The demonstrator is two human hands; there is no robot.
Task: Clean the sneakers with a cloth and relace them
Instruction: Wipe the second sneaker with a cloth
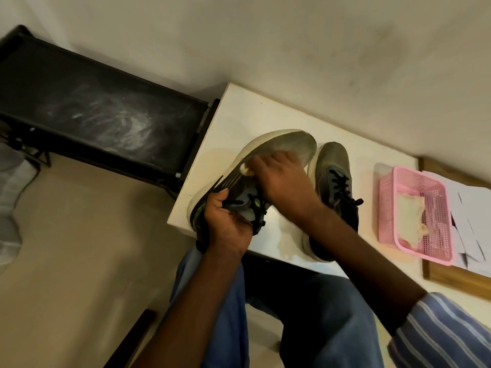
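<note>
A grey-green sneaker [281, 143] with a white sole is tilted on its side over the white table [239, 112]. My left hand [225, 221] grips its heel and collar near the black laces. My right hand [281, 179] lies on the shoe's upper, its fingers curled over a small white cloth [245, 170] that peeks out by the fingertips. The second sneaker [333, 168] stands upright on the table to the right, laced with black laces, partly hidden behind my right forearm.
A pink plastic basket [435, 192] holding a white cloth sits at the table's right, beside white papers [473, 208] on a wooden board. A black dusty bench [101, 112] stands at the left against the wall. My legs in blue trousers are below the table edge.
</note>
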